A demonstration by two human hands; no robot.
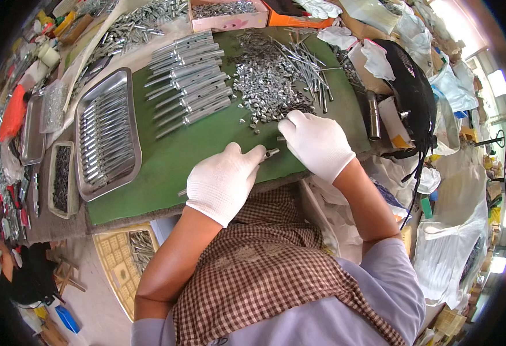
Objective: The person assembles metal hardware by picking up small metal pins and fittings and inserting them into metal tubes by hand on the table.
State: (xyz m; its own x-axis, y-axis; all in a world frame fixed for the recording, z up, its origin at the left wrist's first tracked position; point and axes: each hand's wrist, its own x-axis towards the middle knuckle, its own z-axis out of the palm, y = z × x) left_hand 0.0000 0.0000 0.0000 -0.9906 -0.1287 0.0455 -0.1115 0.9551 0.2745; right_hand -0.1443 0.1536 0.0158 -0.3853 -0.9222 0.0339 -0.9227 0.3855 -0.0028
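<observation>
White knit gloves on both hands, and we've got them working close together at the near edge of a green mat. Our left hand is curled around a slim metal rod; its capped end pokes out past the thumb towards the right, and a thin bit of the shaft shows below the glove on the other side, so it's lying pretty much flat across the mat edge. Our right hand sits just beside that rod tip, fingers bunched narrow. It looks pinched on something small, but we honestly can't tell what, the glove hides it.

Just past the right hand there's a heap of small shiny metal pieces spread over the mat, with a loose bundle of thin metal pins lying across its right side. Further left on the mat, a neat row of finished tubes with rods is lined up side by side. Left of the mat, a steel tray holds more of the same parts laid in rows. A pink box of small parts sits at the far edge, and a black mesh bag is off to our right.
</observation>
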